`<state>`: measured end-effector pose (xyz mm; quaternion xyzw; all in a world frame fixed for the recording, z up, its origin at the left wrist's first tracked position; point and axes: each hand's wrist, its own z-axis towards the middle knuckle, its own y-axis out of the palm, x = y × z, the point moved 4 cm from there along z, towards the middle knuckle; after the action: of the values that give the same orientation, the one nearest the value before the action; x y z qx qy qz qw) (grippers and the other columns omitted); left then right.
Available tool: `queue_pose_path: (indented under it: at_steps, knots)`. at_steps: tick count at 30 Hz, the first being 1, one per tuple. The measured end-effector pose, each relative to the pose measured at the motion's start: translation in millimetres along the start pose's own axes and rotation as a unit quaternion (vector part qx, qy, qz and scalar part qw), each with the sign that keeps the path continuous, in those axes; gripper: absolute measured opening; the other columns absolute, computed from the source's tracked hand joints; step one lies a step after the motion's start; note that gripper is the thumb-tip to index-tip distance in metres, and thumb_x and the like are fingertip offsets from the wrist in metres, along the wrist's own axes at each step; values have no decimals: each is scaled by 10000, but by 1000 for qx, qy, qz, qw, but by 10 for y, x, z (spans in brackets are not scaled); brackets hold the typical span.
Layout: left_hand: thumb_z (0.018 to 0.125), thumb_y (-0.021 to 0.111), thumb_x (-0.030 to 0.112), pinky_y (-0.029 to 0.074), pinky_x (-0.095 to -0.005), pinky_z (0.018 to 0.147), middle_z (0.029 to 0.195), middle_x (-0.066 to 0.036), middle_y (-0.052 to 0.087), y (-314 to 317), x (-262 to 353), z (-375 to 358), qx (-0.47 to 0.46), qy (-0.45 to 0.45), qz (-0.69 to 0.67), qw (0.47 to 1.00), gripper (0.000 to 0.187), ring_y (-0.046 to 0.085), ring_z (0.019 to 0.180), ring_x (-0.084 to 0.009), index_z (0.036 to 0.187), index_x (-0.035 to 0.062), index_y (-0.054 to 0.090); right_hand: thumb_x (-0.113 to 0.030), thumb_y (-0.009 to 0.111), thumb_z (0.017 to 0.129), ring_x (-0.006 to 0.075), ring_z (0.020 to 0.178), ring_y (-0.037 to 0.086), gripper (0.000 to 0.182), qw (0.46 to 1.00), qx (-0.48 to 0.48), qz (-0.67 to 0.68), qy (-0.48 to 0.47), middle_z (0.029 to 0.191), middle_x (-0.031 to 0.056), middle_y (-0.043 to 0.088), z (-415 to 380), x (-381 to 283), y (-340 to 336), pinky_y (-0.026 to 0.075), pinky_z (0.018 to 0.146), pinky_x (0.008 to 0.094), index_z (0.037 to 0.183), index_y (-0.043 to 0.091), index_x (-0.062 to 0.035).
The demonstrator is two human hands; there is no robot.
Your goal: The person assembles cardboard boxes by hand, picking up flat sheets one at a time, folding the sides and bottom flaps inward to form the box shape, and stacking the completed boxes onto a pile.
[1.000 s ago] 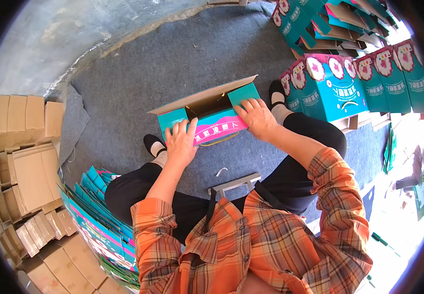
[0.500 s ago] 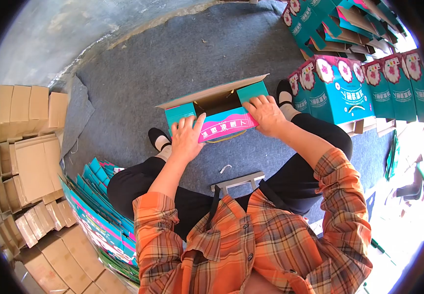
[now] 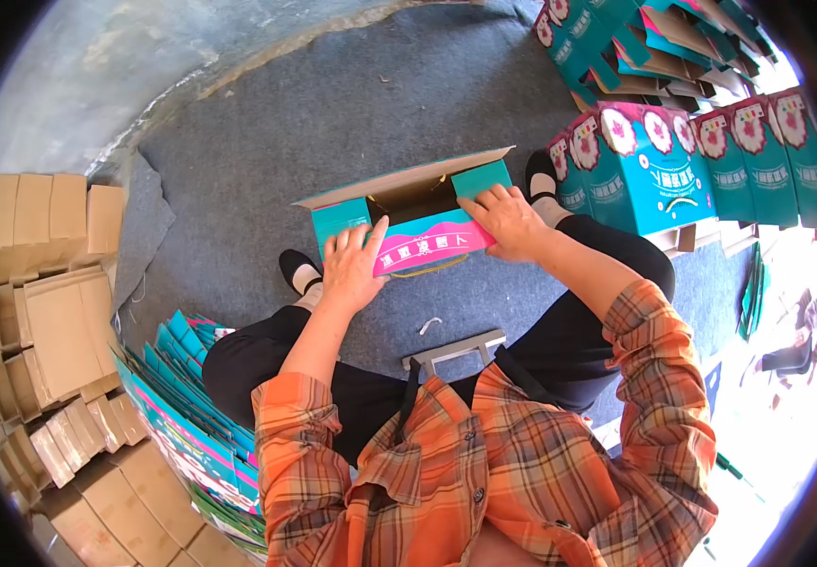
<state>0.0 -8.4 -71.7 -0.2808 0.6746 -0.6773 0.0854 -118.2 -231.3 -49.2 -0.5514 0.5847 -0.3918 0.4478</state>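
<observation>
A teal and pink printed cardboard box [image 3: 434,248] stands between my feet with its top open and its inside in shadow. Its far flap is raised, and teal side flaps lie at both ends. My left hand [image 3: 352,263] grips the left part of the near pink flap, thumb along the top and fingers over the teal corner. On the right end of the same flap, my right hand [image 3: 508,224] has its fingers bent over the edge. A thin yellow cord handle [image 3: 432,268] shows below the near side.
Flattened teal cartons [image 3: 191,406] stand by my left knee. Brown cardboard boxes [image 3: 64,326] are stacked at far left. Assembled teal boxes [image 3: 668,180] stand at right, with more open ones [image 3: 616,57] behind. A metal stool edge [image 3: 456,350] lies between my legs.
Both hands keep their places on the near flap. The box and the surroundings appear shifted slightly left in view; little else differs.
</observation>
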Motion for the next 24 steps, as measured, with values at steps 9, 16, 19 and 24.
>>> queue_pose_path:
  at_steps: [9,16,19,24]
  knots:
    - [657,836,252,179,-566,1126,1489,-89,331,118,34,-22,-16,-14,6,1000,957,281,1392,-307,1462,200,322,-350,762,728,289,1407,262,926,996,72,20,-42,1511,138,296,-52,3,263,237,1128,484,1456,277,-47]
    - [709,802,329,171,-588,1122,1524,-97,278,70,58,-2,-61,-13,22,998,940,218,1418,-348,1481,192,282,-370,734,762,282,1418,245,899,998,56,-23,9,1527,116,275,-3,-97,264,239,1113,542,1470,264,-76]
    - [708,801,342,167,-588,1123,1516,-97,294,86,49,14,-71,-18,22,997,939,224,1417,-345,1479,194,285,-318,718,780,276,1403,273,854,994,70,-42,-75,1524,89,291,13,-219,298,261,1100,537,1474,268,-104]
    - [707,799,358,162,-589,1124,1508,-96,309,97,53,31,-67,-16,35,997,941,231,1414,-340,1478,194,284,-272,708,786,261,1347,343,825,995,72,-41,-50,1489,70,340,42,-260,305,302,1067,516,1473,277,-119]
